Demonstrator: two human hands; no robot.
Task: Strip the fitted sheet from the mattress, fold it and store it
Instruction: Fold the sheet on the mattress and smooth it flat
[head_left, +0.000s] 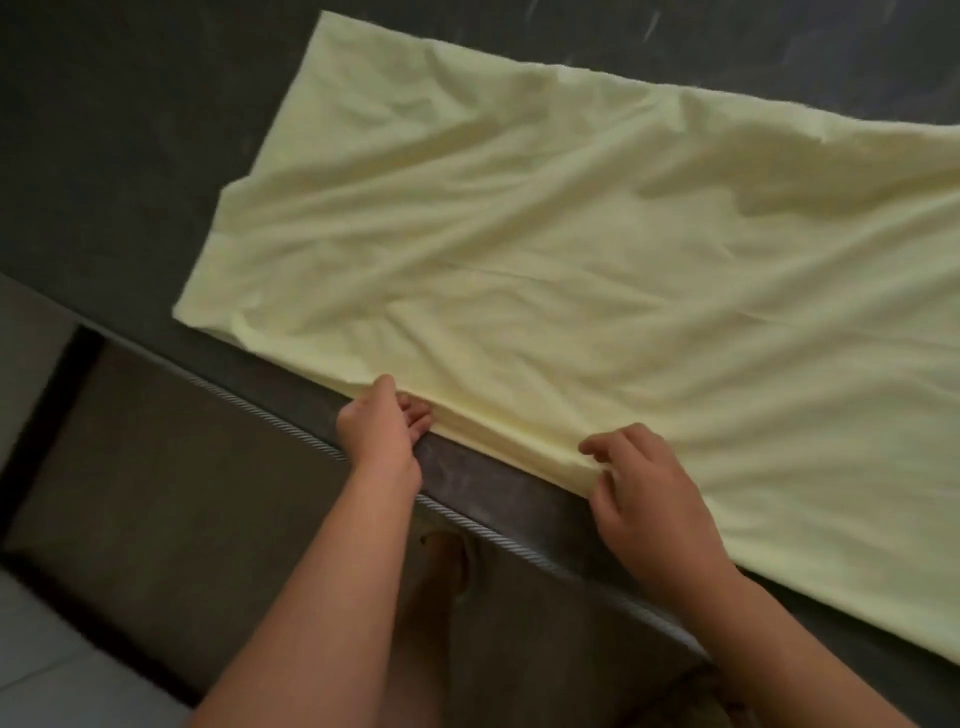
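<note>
A dark grey mattress (130, 156) fills the upper part of the view, and a twisted, corded piping (260, 414) runs along its near border. Below the piping its brownish side (182, 519) drops toward a pale tiled floor (52, 649) at the lower left. The pale yellow fitted sheet (519, 260) is off the corners. It lies on top of the mattress as a long, wrinkled band of more than one layer, slanting from the upper left to the right frame edge, where it is cut off. Its near long edge lies just inside the piping. Nothing lies on the fabric, and only the two forearms cross the mattress border to reach it. Between the forearms, below the piping, a bare leg or foot shows; it is too blurred to tell which. The left grip (382, 426) is on the near edge of the sheet. Its thumb lies on top of the fabric and its curled fingertips (418, 415) are tucked against the layered edge, so it pinches that edge. The right grip (644, 488) sits farther right on the same edge, apart from the left. Its fingers are bent and its thumb is drawn in, clasping the stacked layers where the fabric bunches into a small ridge. Neither grip is slack or flat.
</note>
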